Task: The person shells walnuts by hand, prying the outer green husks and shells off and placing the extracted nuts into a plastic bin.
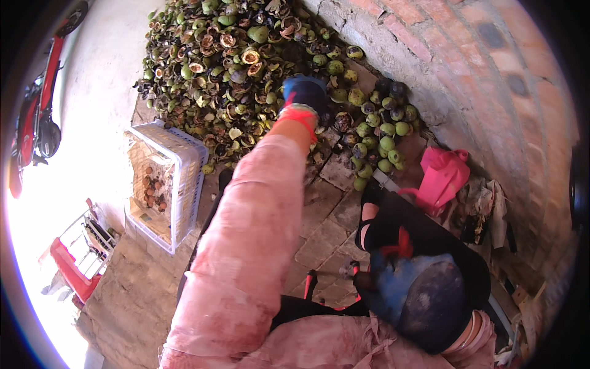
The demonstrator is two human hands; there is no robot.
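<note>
My left hand [305, 91], in a blue and dark work glove tied with red cord at the wrist, is stretched out over a heap of split walnut husks [216, 69]. Its fingers point away from me, so anything in them is hidden. Whole green walnuts [388, 143], some blackened, lie to the right of that hand. My right hand [415, 290], gloved in blue and black, is bent in close by my right thigh. Beyond its fingers shows a blurred red object [400, 244]; whether the hand grips it is unclear.
A white plastic crate [191, 184], lined with paper and holding several brown walnuts [153, 189], stands at left. A brick wall [484, 92] runs along the right. Near my right leg lies a pink bag [442, 177]. A red scooter [39, 97] is at far left.
</note>
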